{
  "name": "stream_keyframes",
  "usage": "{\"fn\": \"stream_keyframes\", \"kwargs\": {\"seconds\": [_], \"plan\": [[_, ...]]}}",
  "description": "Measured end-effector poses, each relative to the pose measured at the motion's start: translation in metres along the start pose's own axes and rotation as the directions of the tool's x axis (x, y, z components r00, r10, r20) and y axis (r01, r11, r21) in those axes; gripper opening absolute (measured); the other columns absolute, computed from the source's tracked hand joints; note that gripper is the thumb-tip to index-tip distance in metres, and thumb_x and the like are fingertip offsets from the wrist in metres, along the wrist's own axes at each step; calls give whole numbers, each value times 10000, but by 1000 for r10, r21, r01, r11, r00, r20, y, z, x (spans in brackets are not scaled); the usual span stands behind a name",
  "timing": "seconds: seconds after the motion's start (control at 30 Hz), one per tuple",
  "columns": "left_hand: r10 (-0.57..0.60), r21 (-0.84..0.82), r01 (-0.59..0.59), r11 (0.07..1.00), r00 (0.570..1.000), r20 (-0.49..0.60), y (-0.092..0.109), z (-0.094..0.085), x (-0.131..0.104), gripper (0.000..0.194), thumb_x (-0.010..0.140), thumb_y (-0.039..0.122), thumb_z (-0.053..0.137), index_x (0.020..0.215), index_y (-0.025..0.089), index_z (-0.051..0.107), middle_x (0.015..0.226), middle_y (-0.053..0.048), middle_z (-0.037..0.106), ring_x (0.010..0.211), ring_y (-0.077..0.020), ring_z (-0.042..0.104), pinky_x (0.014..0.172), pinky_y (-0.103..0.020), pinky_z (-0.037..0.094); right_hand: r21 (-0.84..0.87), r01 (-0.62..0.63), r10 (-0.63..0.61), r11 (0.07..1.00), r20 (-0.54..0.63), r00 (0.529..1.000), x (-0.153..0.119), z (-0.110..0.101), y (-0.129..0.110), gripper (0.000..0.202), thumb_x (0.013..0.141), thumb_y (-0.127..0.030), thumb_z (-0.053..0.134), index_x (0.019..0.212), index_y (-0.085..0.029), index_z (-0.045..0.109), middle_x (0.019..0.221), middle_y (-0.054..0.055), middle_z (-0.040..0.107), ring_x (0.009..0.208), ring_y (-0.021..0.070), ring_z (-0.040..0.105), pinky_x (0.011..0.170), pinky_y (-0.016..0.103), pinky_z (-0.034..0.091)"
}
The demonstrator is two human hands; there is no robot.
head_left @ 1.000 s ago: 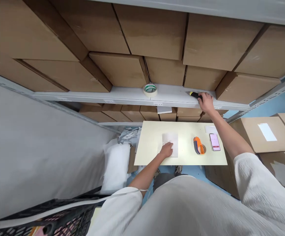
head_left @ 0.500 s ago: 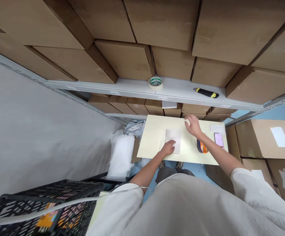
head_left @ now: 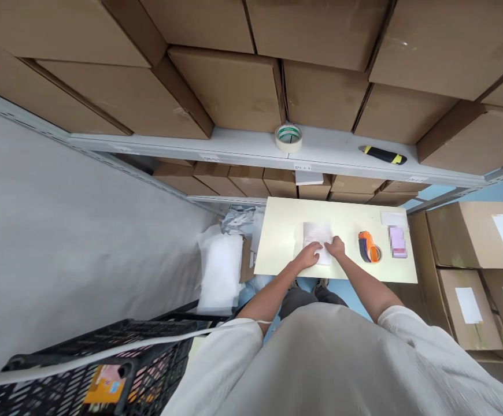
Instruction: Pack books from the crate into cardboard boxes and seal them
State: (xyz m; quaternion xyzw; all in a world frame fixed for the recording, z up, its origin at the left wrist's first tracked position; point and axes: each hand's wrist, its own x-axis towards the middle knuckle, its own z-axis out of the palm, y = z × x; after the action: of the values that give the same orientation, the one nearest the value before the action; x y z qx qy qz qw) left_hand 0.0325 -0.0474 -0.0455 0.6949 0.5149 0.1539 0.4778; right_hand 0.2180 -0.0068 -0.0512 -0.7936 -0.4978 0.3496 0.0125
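Note:
A flat, pale, see-through-looking packet [head_left: 316, 231] lies on the cream tabletop [head_left: 342, 215]; its contents are too faint to make out. My left hand [head_left: 309, 255] grips its lower left part, fingers curled and thumb toward the middle. At the packet's right edge is my right hand [head_left: 335, 247], closed on it with the thumb pointing inward. The two thumbs are close together over the packet. To the right of my right hand lies an orange and dark blue tape dispenser [head_left: 367, 247] with a roll in it.
A phone [head_left: 398, 241] and a white slip [head_left: 394, 219] lie at the table's right end. On the shelf ahead are a tape roll [head_left: 288, 138] and a utility knife [head_left: 383, 155]. Cardboard boxes [head_left: 472, 231] stand right, white plastic sheets [head_left: 221, 266] and a black crate [head_left: 147, 346] left.
My right hand has come down and left from above the tape dispenser to the packet's right edge. My left hand stays on the packet. The whole view has shifted slightly.

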Motion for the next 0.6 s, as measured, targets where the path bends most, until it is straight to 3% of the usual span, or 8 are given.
{"fn": "stream_keyframes", "kwargs": {"seconds": [0.13, 0.27, 0.37, 0.47, 0.6], "plan": [[-88, 121, 106, 987, 985, -150, -8, -10, -7, 474, 895, 78, 601, 1335, 206, 724, 1561, -126, 639, 1509, -296, 549, 1323, -463, 398, -56, -31, 32, 998, 6, 999, 3, 3, 0, 199, 886, -348, 788, 966, -208, 671, 1013, 120, 775, 1032, 296, 762, 780, 314, 566], [-328, 105, 377, 920, 889, -321, -21, -22, -9, 498, 920, 108, 594, 1407, 196, 653, 1603, -168, 560, 1460, -333, 571, 1253, -476, 449, -67, -50, 50, 996, -4, 999, 4, 6, 0, 195, 895, -347, 791, 976, -206, 684, 1055, 128, 785, 1050, 290, 765, 783, 303, 566], [-464, 26, 496, 868, 828, -314, -29, -26, -6, 477, 924, 132, 599, 1396, 193, 636, 1562, -175, 569, 1412, -323, 605, 1230, -451, 457, -67, -73, 73, 995, -10, 997, 3, 8, 0, 192, 897, -341, 791, 988, -205, 691, 1067, 131, 789, 1063, 292, 767, 798, 305, 574], [-481, -26, 494, 869, 832, -277, -35, -24, -4, 501, 904, 145, 629, 1403, 193, 629, 1572, -171, 560, 1433, -315, 591, 1236, -434, 450, -66, -102, 101, 993, -18, 995, 2, 9, -3, 197, 875, -324, 803, 993, -204, 702, 1049, 133, 791, 1068, 297, 769, 816, 312, 585], [-533, -151, 511, 846, 796, -288, -39, -22, 0, 514, 879, 129, 627, 1391, 166, 644, 1523, -181, 607, 1370, -281, 644, 1199, -399, 492, -60, -129, 128, 990, -7, 992, 1, 10, -11, 190, 864, -324, 802, 965, -203, 695, 1051, 136, 796, 1076, 296, 773, 826, 303, 591]]}}
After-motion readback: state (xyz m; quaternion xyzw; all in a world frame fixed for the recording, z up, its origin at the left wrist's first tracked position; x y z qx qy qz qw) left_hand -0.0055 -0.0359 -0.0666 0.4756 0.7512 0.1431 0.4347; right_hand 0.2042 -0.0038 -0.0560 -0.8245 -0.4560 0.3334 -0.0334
